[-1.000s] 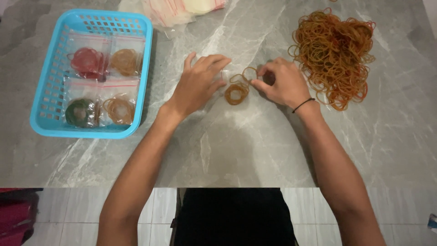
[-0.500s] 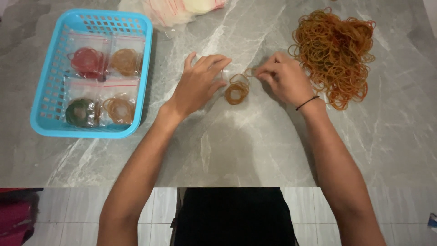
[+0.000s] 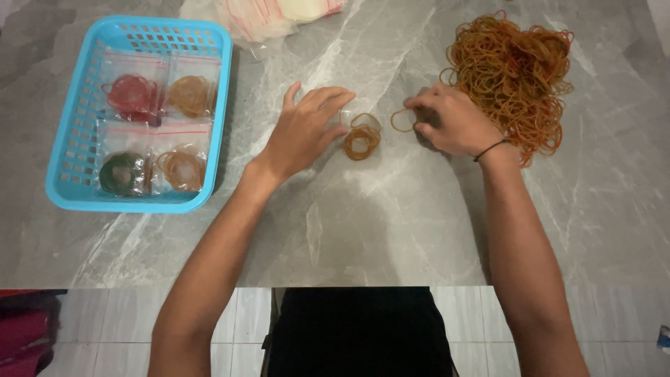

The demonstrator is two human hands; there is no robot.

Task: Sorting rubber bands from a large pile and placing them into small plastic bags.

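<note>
The left hand (image 3: 305, 132) rests flat and spread on the grey table (image 3: 391, 223), holding nothing, a blue basket (image 3: 70, 160) well to its left. Just right lies a small stack of rubber bands (image 3: 361, 139). The right hand (image 3: 453, 126) pinches one band (image 3: 403, 120), the big pile (image 3: 513, 70) touching its far side.

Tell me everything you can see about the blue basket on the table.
The blue basket is a rectangular plastic tray with slotted, perforated walls and rounded corners. It sits flat on the grey marbled table, at the far left, apart from both hands. Inside lie four clear zip bags of rubber bands, two by two: red ones and tan ones at the back, green ones and orange-tan ones in front. Nothing else touches it.
</note>
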